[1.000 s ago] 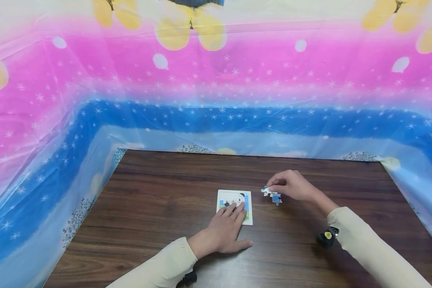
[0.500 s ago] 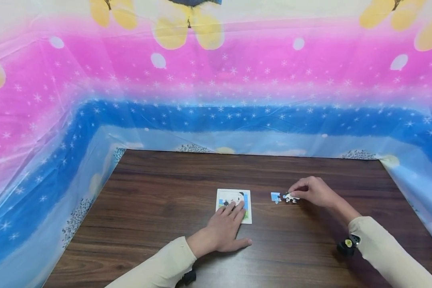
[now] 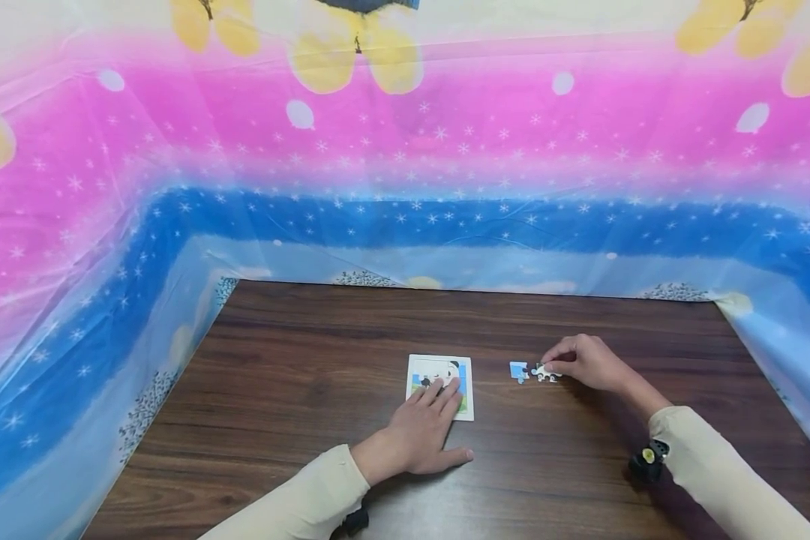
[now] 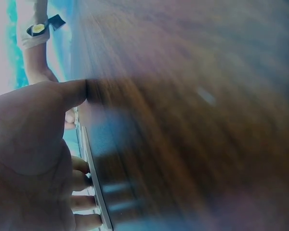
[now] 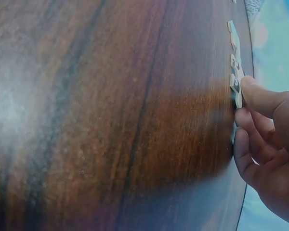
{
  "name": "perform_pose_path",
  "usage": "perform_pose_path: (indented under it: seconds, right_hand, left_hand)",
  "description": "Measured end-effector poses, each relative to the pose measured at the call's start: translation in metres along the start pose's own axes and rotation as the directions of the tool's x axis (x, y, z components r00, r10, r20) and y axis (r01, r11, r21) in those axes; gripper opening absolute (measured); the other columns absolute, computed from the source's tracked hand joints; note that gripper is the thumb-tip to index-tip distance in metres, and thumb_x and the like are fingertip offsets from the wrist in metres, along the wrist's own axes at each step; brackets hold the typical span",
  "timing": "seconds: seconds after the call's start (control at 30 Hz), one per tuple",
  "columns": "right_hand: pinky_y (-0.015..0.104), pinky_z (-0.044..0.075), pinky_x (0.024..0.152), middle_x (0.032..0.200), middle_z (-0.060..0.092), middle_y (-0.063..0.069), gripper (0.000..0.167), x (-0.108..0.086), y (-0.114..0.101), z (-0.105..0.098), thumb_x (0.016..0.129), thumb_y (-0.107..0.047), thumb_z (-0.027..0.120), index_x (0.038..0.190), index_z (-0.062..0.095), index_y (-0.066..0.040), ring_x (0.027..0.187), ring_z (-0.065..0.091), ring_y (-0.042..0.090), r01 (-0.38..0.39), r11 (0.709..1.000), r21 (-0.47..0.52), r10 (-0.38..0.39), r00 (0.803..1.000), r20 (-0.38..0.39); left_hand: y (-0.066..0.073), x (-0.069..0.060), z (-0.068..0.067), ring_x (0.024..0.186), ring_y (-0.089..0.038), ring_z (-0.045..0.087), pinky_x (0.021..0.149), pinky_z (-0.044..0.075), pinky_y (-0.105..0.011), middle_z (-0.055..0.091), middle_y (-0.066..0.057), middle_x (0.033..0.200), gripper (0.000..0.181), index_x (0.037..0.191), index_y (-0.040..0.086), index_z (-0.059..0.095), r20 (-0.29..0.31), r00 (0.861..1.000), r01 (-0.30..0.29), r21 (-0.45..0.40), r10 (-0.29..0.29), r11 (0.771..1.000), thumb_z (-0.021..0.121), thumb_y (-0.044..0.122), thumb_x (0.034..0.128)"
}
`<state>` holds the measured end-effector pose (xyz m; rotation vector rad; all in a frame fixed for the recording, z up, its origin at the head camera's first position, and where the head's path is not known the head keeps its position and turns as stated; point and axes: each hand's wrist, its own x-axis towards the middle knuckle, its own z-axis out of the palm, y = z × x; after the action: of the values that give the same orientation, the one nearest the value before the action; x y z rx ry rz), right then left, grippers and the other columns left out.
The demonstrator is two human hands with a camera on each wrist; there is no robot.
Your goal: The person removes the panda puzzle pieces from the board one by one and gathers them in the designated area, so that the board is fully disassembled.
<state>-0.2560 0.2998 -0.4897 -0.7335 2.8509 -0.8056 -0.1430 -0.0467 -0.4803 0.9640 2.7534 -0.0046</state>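
Observation:
My left hand [image 3: 415, 436] lies with fingers outstretched on a small white-framed jigsaw board [image 3: 469, 390] with a panda picture. Its palm and fingers cover the lower part of the picture. To the right of the board, my right hand [image 3: 586, 362] pinches a white and black puzzle piece [image 3: 543, 372] between thumb and fingers, low at the tabletop. In the right wrist view this white puzzle piece [image 5: 237, 84] shows edge-on by the thumb tip. Just left of it lies a blue puzzle piece [image 3: 518, 370]; whether the two touch is too small to tell.
Both hands work over a dark wood-grain table [image 3: 310, 345]. A printed pink and blue cloth [image 3: 391, 165] hangs behind it and along its sides. Each wrist carries a black camera, the right one [image 3: 648, 459] showing a yellow spot.
My right hand has moved right and slightly toward me with the white piece, which now lies right of the blue piece. In the last half second little has changed. My left hand stays on the board.

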Motion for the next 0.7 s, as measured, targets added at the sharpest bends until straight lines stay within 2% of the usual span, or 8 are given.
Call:
perform_pose_path:
  seconds: [0.23, 0.4, 0.53, 0.7]
  right_hand:
    - [0.027, 0.051, 0.067, 0.098, 0.074, -0.005, 0.01, 0.003, -0.002, 0.001, 0.094, -0.022, 0.076, 0.102, 0.081, -0.02, 0.08, 0.064, 0.005, 0.006, 1.0, -0.017, -0.006, 1.0, 0.005]
    - [0.028, 0.048, 0.064, 0.1, 0.075, -0.003, 0.013, 0.008, -0.007, -0.004, 0.096, -0.023, 0.074, 0.106, 0.079, -0.016, 0.075, 0.059, 0.007, 0.012, 1.0, -0.019, -0.012, 1.0, -0.003]
    - [0.03, 0.051, 0.067, 0.102, 0.075, -0.002, 0.016, 0.016, -0.016, -0.006, 0.098, -0.022, 0.072, 0.109, 0.079, -0.014, 0.08, 0.063, 0.007, 0.022, 1.0, -0.009, -0.023, 1.0, -0.006]
    - [0.031, 0.053, 0.07, 0.106, 0.075, -0.001, 0.019, 0.028, -0.038, -0.002, 0.099, -0.022, 0.07, 0.113, 0.077, -0.012, 0.081, 0.065, 0.007, 0.061, 0.998, 0.009, -0.062, 0.998, 0.023]
  left_hand:
    - [0.002, -0.003, -0.001, 0.157, -0.029, 0.017, 0.124, 0.024, -0.043, 0.014, -0.013, 0.171, 0.091, 0.162, 0.008, 0.025, -0.007, 1.0, 0.01, -0.011, -0.01, 1.0, 0.04, 0.071, 0.099]
    - [0.002, -0.002, 0.0, 0.156, -0.03, 0.019, 0.124, 0.027, -0.043, 0.02, -0.015, 0.169, 0.088, 0.161, 0.008, 0.029, -0.022, 1.0, 0.022, -0.025, -0.023, 0.999, 0.042, 0.07, 0.0988]
    - [0.002, -0.003, -0.001, 0.155, -0.029, 0.022, 0.123, 0.028, -0.044, 0.025, -0.013, 0.167, 0.087, 0.16, 0.01, 0.032, -0.032, 0.999, 0.027, -0.015, -0.027, 1.0, 0.043, 0.07, 0.0985]
    - [0.003, -0.005, -0.002, 0.156, -0.027, 0.021, 0.122, 0.027, -0.049, 0.022, -0.009, 0.17, 0.09, 0.163, 0.014, 0.027, -0.004, 0.999, 0.042, 0.009, -0.042, 0.999, 0.041, 0.074, 0.0972]
